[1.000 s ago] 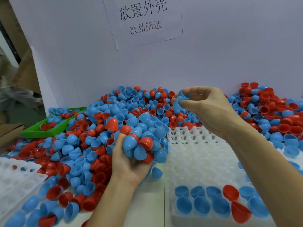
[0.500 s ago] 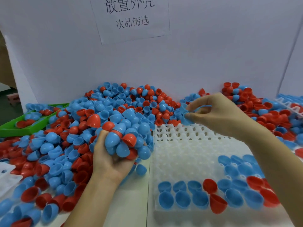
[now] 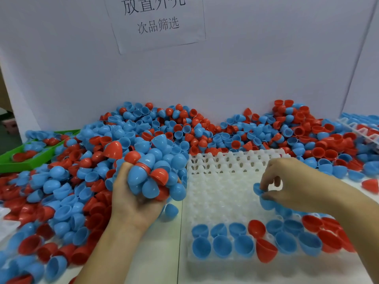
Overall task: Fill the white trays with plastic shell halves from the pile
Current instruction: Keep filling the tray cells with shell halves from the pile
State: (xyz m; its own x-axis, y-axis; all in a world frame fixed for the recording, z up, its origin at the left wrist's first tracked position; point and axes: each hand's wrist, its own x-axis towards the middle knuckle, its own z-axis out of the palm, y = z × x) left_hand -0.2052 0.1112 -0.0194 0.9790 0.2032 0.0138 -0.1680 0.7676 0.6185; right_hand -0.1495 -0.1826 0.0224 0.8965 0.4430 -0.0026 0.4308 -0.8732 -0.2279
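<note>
A big pile of blue and red plastic shell halves [image 3: 184, 130] runs along the white back wall. My left hand [image 3: 133, 199] is shut on a handful of blue and red shell halves [image 3: 151, 177], held up at the pile's front edge. A white tray [image 3: 223, 181] with egg-shaped cups lies in front of me; its near rows hold blue and red halves [image 3: 242, 242]. My right hand [image 3: 291, 185] pinches a blue shell half [image 3: 258, 189] low over the tray's right middle cups.
A green tray [image 3: 18, 165] with some shells sits at the far left. Another white tray [image 3: 6, 226] shows at the left edge, and a filled tray [image 3: 363, 128] at the far right. A paper sign [image 3: 158, 21] hangs on the wall.
My right hand has come down from the pile's edge with a blue shell half to just over the tray. My left hand keeps its handful in about the same place.
</note>
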